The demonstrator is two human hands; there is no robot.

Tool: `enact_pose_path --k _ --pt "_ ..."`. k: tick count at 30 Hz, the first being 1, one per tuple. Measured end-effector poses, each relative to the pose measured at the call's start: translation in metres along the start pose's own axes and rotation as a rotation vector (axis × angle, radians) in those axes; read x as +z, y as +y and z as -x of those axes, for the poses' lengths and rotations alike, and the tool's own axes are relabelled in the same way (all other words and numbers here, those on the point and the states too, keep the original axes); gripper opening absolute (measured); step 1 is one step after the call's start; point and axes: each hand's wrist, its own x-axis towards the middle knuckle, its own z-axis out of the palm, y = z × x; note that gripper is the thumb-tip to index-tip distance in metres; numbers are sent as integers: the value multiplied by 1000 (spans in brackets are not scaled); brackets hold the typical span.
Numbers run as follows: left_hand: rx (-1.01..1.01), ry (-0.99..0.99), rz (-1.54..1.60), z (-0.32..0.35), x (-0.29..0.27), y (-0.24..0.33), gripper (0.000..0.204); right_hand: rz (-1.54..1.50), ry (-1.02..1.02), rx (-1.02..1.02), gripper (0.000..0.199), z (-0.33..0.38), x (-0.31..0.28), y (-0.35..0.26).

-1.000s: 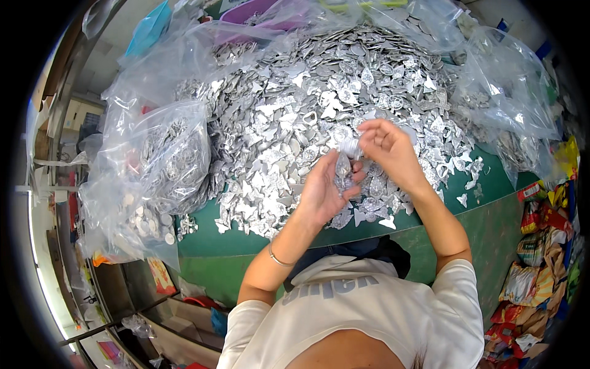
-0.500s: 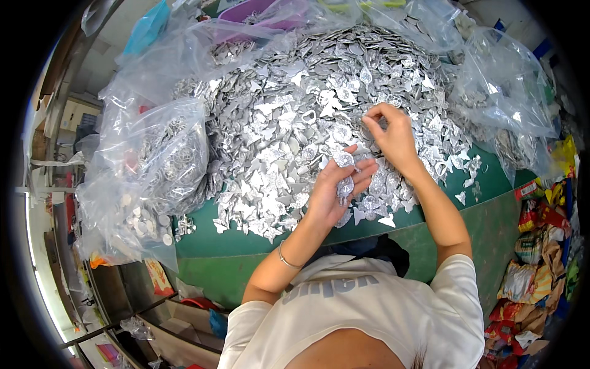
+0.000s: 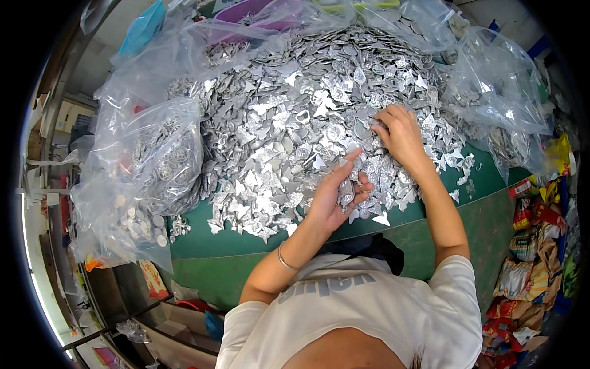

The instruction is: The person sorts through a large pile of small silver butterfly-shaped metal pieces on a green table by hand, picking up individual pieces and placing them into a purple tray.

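Note:
A broad heap of flat silver metal charms [image 3: 270, 147] in mixed shapes covers the table. My left hand [image 3: 332, 200] is palm up over the near side of the heap, its fingers curled around a few charms [image 3: 346, 192]. To its upper right, my right hand [image 3: 401, 136] reaches down onto the heap with bent fingers and thumb close together. A round grey disc [image 3: 362, 129] lies right by those fingertips. Whatever is between them is too small to make out.
Clear plastic bags of metal parts flank the heap at left [image 3: 166, 154] and right [image 3: 501, 92]. A purple basket [image 3: 255, 18] and a blue tray [image 3: 141, 27] stand behind. The green table's [image 3: 246, 246] near edge runs before me; colourful packets [image 3: 522, 270] pile up at right.
My right hand has turned down and its fingers have bent onto the heap near the disc. The fingers of my left hand have curled further over its charms. The view has shifted slightly.

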Motion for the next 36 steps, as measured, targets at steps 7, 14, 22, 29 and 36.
enact_pose_path --k 7,14,22,29,36 --pt "145 52 33 -2 22 -9 39 -556 -39 256 11 15 -28 -49" --pt "89 74 191 -5 -1 -14 22 -537 -182 28 20 13 -32 -30" --pt "-11 204 279 6 30 -8 20 -60 -205 -123 44 1 15 -12" --pt "17 14 328 8 7 -14 31 -214 -365 -173 40 42 -18 -33" --pt "-38 34 431 7 7 -20 19 -551 -337 149 23 33 -37 -15"
